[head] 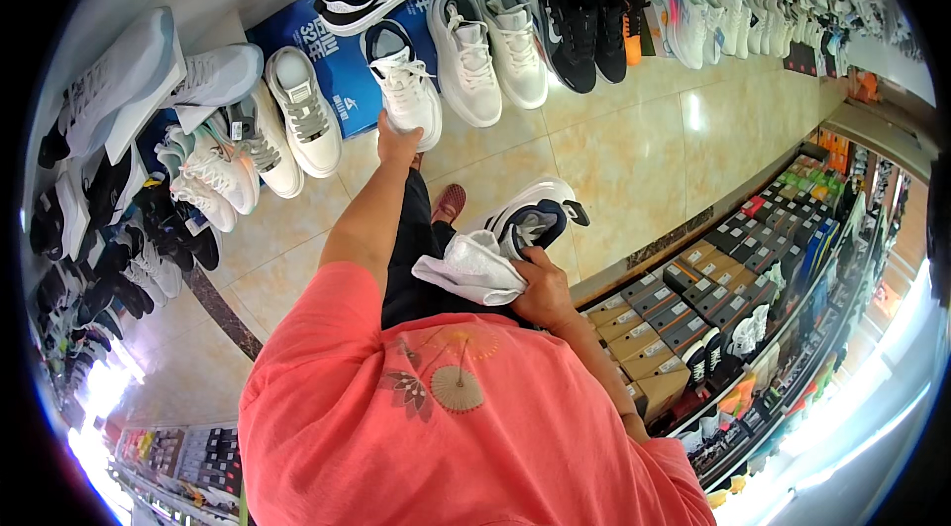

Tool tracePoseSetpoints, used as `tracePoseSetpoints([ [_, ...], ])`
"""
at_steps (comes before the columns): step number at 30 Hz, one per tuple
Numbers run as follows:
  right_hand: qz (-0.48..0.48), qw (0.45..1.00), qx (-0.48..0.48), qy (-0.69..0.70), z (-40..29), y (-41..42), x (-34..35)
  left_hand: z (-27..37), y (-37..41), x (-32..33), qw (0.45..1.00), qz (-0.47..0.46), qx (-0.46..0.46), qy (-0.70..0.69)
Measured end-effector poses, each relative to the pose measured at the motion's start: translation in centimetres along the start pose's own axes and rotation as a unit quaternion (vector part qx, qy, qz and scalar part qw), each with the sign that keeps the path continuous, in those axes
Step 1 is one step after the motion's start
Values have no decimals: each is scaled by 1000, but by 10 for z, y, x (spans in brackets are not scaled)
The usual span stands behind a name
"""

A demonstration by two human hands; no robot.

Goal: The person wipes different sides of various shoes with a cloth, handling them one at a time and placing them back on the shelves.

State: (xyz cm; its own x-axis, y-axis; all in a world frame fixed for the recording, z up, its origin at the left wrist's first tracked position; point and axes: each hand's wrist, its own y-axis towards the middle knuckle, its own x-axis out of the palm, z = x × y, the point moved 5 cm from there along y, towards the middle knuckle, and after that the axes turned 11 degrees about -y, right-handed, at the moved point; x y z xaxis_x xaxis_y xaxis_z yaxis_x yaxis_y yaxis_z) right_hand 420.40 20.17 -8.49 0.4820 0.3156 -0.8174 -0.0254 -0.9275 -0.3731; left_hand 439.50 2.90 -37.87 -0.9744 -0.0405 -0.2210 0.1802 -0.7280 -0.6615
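My left hand [400,138] is at the toe of a white lace-up sneaker [405,95] with a dark lining, in the display row over a blue box. In my right hand [546,290] are a white cloth [475,270] and a white sneaker [536,203] with a dark navy lining and a dark tag at its heel. The cloth hangs beside the opening of that shoe, in front of my dark trousers. A cream pair [472,58] stands just right of the sneaker at my left hand, and a white sneaker with grey laces [303,114] stands to its left.
More sneakers line the display to the left and far right, with black shoes [568,28] beside the cream pair. Stacked shoeboxes [654,348] and a long shoe rack stand at the right. Glossy tiled floor [617,132] lies between. My foot wears a dark red perforated shoe [449,203].
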Motion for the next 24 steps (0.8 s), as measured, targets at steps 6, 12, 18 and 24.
tracePoseSetpoints([
  [6,-16,1000,10,-5,4,0,4,-29,20,-1,998,-5,34,-46],
  [12,-49,998,27,-10,14,-6,12,-19,37,-4,994,-39,69,-70],
  [18,-16,1000,4,-21,10,-6,11,-27,44,-2,995,-22,2,-92],
  [24,-16,1000,1,-22,9,-9,14,11,4,-3,973,-11,-126,-193],
])
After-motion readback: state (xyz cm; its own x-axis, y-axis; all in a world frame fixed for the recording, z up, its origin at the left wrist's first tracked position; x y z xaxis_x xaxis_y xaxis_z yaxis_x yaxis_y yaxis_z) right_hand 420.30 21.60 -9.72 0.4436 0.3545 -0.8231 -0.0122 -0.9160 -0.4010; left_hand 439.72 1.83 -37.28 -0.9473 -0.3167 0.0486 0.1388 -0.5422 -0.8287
